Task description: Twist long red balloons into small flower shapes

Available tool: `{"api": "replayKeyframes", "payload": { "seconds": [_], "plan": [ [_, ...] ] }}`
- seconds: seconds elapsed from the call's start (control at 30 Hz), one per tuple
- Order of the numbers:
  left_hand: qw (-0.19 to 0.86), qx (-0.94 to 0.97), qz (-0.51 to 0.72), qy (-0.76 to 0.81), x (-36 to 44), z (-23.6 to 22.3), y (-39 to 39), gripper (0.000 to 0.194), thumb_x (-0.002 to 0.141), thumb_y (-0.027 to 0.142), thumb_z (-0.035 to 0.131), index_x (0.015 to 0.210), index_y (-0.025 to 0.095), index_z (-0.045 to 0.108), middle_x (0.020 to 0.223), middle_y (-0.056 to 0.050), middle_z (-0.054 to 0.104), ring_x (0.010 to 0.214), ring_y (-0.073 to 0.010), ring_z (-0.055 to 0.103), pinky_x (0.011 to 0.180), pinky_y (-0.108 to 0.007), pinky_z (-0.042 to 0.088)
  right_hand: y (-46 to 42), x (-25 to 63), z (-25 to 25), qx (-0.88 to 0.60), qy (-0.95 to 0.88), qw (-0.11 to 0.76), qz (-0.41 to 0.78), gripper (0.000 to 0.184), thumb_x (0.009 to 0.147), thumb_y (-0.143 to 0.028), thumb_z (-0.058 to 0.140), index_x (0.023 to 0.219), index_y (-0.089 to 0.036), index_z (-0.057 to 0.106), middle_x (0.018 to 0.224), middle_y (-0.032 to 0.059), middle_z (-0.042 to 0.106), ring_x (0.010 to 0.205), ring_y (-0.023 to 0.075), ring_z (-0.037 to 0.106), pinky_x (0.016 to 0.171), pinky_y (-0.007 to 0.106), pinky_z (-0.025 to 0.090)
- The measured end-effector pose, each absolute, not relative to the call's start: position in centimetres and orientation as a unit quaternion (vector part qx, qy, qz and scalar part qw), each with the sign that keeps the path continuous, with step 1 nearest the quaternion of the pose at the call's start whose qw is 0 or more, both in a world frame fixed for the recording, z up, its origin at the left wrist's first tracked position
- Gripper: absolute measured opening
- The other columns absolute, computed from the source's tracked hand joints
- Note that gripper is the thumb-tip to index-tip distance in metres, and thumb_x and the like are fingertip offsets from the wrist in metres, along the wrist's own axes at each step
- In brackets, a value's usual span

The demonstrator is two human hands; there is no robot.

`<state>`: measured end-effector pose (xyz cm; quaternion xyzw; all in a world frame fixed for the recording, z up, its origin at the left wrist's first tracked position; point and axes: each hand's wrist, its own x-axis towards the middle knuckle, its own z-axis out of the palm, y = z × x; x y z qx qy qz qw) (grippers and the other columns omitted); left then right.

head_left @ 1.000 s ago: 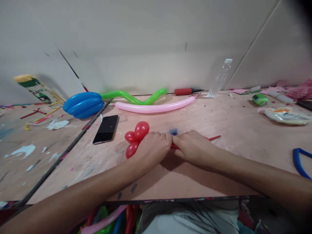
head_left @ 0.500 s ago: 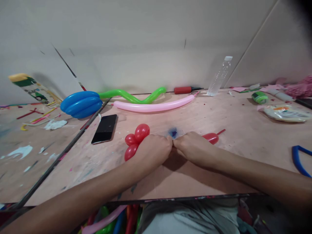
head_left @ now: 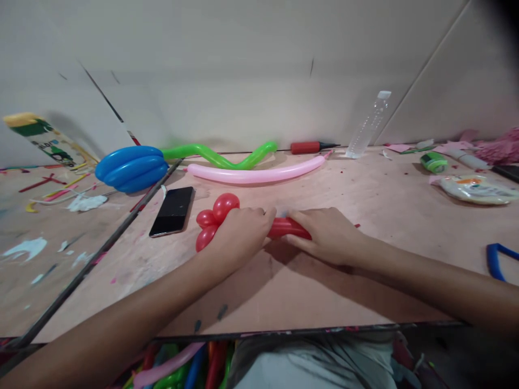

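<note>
A long red balloon (head_left: pixel 290 228) stretches between my hands above the table, and round bubbles twisted in it bulge out on the left. My left hand (head_left: pixel 247 232) is closed around it beside those bubbles. Around the smooth section to the right, my right hand (head_left: pixel 328 235) grips with its thumb and fingers. The thin uninflated tail pokes out past my right hand. A black phone (head_left: pixel 172 212) lies to the left of the bubbles.
Behind my hands lie a pink balloon (head_left: pixel 255 175), a green balloon (head_left: pixel 219 160) with a blue balloon bundle (head_left: pixel 132 168), and a red hand pump (head_left: pixel 306 147). A clear bottle (head_left: pixel 368 125) stands by the wall. A plastic packet (head_left: pixel 476 190) sits at right.
My hands were pressed together on the balloon; now they are apart and a red stretch shows between them. The right hand's fingers have loosened from a fist into a wider grip.
</note>
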<state>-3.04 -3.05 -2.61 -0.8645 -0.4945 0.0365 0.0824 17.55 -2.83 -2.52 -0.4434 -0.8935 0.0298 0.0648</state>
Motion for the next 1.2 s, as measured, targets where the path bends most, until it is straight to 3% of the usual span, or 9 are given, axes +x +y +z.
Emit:
{"api": "replayKeyframes", "payload": {
  "seconds": [0.1,0.27,0.37,0.57,0.73,0.97,1.2],
  "plan": [
    [0.074,-0.873,0.026,-0.481,-3.2,-3.5,-2.9,0.026,0.097,0.036,0.065,0.111,0.015,0.061,0.099,-0.012,0.076,0.090,-0.0306,0.076,0.067,-0.033,0.052,-3.0,17.3,-2.7,-0.434,-0.899,0.052,0.040,0.022,0.099,-0.038,0.057,0.108,-0.020,0.066,0.102,0.0073,0.078,0.085,0.0262,0.071,0.068,0.032,0.036],
    [0.059,-0.879,0.052,-0.471,-2.9,-3.8,-3.3,0.023,0.101,0.035,0.059,0.111,0.015,0.063,0.096,-0.012,0.076,0.087,-0.0299,0.076,0.065,-0.033,0.051,-2.9,17.3,-3.7,-0.423,-0.906,0.026,0.021,0.037,0.102,-0.054,0.054,0.113,-0.021,0.066,0.099,0.0083,0.079,0.083,0.0295,0.073,0.063,0.033,0.034],
    [0.051,-0.881,0.059,-0.467,-2.8,-3.7,-3.5,0.027,0.102,0.039,0.057,0.113,0.015,0.062,0.096,-0.012,0.077,0.088,-0.0307,0.076,0.063,-0.034,0.050,-2.6,17.7,-4.2,-0.405,-0.914,0.025,0.023,0.030,0.103,-0.048,0.055,0.113,-0.023,0.067,0.103,0.0073,0.079,0.088,0.0287,0.074,0.064,0.032,0.036],
    [0.052,-0.886,0.058,-0.457,-3.1,-4.4,-3.9,0.016,0.103,0.025,0.053,0.109,0.017,0.064,0.097,-0.010,0.077,0.087,-0.0282,0.075,0.060,-0.032,0.047,-2.7,17.9,-4.2,-0.378,-0.924,0.030,0.060,0.024,0.106,-0.040,0.054,0.110,-0.023,0.070,0.109,0.0060,0.079,0.094,0.0249,0.074,0.074,0.032,0.043],
    [0.065,-0.891,0.058,-0.445,-3.2,-4.5,-4.0,0.014,0.099,0.017,0.053,0.105,0.017,0.066,0.091,-0.008,0.076,0.082,-0.0257,0.074,0.061,-0.030,0.047,-2.8,17.7,-4.2,-0.378,-0.925,0.018,0.046,0.024,0.106,-0.040,0.054,0.100,-0.022,0.069,0.101,0.0038,0.080,0.086,0.0234,0.074,0.067,0.031,0.039],
    [0.066,-0.895,0.058,-0.437,-3.1,-4.3,-4.1,0.013,0.097,0.016,0.053,0.099,0.018,0.065,0.090,-0.008,0.076,0.081,-0.0260,0.073,0.060,-0.030,0.044,-2.7,17.8,-4.4,-0.362,-0.932,0.001,0.032,0.023,0.107,-0.036,0.051,0.104,-0.021,0.068,0.099,0.0048,0.080,0.080,0.0230,0.073,0.062,0.031,0.032],
    [0.043,-0.893,0.043,-0.446,-3.0,-4.1,-4.3,0.011,0.096,0.015,0.055,0.095,0.018,0.066,0.091,-0.008,0.077,0.081,-0.0253,0.072,0.063,-0.029,0.044,-2.9,17.9,-4.8,-0.347,-0.938,-0.006,0.006,0.014,0.104,-0.022,0.054,0.100,-0.019,0.067,0.089,0.0051,0.080,0.072,0.0217,0.072,0.059,0.032,0.029]
  ]
}}
